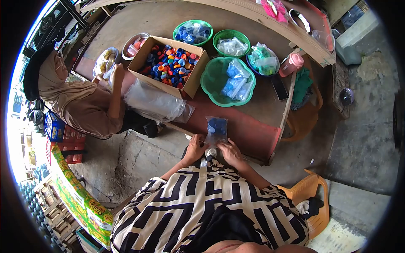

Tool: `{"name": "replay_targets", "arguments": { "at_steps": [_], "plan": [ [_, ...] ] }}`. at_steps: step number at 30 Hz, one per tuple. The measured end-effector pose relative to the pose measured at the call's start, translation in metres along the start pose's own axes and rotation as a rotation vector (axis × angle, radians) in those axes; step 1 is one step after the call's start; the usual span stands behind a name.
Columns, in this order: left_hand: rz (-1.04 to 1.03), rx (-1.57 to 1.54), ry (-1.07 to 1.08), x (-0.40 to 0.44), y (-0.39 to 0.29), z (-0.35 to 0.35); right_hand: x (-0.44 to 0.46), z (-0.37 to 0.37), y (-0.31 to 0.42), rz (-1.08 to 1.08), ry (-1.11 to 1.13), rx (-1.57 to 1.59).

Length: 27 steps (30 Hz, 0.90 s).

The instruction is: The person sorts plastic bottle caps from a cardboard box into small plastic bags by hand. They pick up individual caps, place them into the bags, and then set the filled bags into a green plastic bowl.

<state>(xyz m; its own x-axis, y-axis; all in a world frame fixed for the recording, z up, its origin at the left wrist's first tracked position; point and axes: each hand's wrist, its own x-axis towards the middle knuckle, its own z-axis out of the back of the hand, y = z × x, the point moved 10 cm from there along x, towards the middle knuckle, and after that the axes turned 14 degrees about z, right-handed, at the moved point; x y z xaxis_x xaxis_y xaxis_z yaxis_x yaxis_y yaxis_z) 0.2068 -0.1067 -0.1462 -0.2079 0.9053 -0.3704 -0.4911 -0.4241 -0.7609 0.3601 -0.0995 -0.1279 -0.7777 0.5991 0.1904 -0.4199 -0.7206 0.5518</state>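
Note:
A clear plastic bag with several blue bottle caps in it lies at the table's near edge. Its near end, on my side, is between my two hands. My left hand is closed, its fingers pinching the bag's left corner. On the right corner, the fingers of my right hand grip the plastic, the thumb partly hidden. Beyond the bag stands a cardboard box of loose coloured caps. A stack of clear plastic bags lies left of my hands.
Green baskets and other bowls of bagged caps stand beyond. A phone and pink bottle are at the right. A co-worker sits at the left, handling a filled bag. An orange chair is at my right.

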Motion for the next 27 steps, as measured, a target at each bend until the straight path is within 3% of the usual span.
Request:
{"name": "replay_targets", "arguments": {
  "at_steps": [1, 5, 6, 7, 9, 11, 14, 18, 21, 22, 25, 27],
  "plan": [
    [-0.211, 0.041, -0.125, -0.013, -0.03, 0.016, 0.001, -0.002, -0.002, -0.007, -0.001, 0.006],
    [-0.426, 0.334, 0.029, -0.028, -0.057, -0.005, 0.008, 0.001, -0.013, -0.079, 0.028, 0.085],
    [-0.458, 0.282, 0.0, -0.025, -0.056, -0.005, 0.008, 0.004, -0.02, -0.15, 0.008, 0.151],
    [-0.456, 0.281, 0.003, -0.014, -0.041, -0.014, 0.009, 0.005, -0.027, -0.222, -0.014, 0.217],
    [-0.263, 0.125, 0.049, 0.013, -0.017, -0.016, 0.012, 0.006, -0.029, -0.228, -0.06, 0.291],
    [-0.263, 0.01, -0.001, 0.014, -0.026, -0.005, 0.009, 0.024, -0.039, -0.256, -0.365, 0.323],
    [-0.081, -0.197, 0.076, 0.033, -0.002, -0.011, 0.004, 0.024, -0.048, -0.331, -0.435, 0.259],
    [-0.018, -0.086, 0.046, 0.044, 0.009, -0.016, 0.021, 0.031, -0.015, -0.168, -0.199, -0.047],
    [-0.141, -0.128, -0.023, 0.045, 0.002, -0.012, 0.025, 0.036, -0.001, -0.119, -0.15, -0.192],
    [-0.146, -0.129, -0.026, 0.045, -0.003, -0.01, 0.024, 0.025, -0.008, -0.144, -0.065, -0.226],
    [-0.09, -0.107, 0.013, 0.039, -0.021, -0.004, 0.026, 0.025, -0.014, -0.143, -0.086, -0.241],
    [-0.398, 0.21, -0.173, 0.012, -0.066, 0.01, 0.03, 0.033, -0.01, -0.103, -0.125, -0.231]
  ]
}}
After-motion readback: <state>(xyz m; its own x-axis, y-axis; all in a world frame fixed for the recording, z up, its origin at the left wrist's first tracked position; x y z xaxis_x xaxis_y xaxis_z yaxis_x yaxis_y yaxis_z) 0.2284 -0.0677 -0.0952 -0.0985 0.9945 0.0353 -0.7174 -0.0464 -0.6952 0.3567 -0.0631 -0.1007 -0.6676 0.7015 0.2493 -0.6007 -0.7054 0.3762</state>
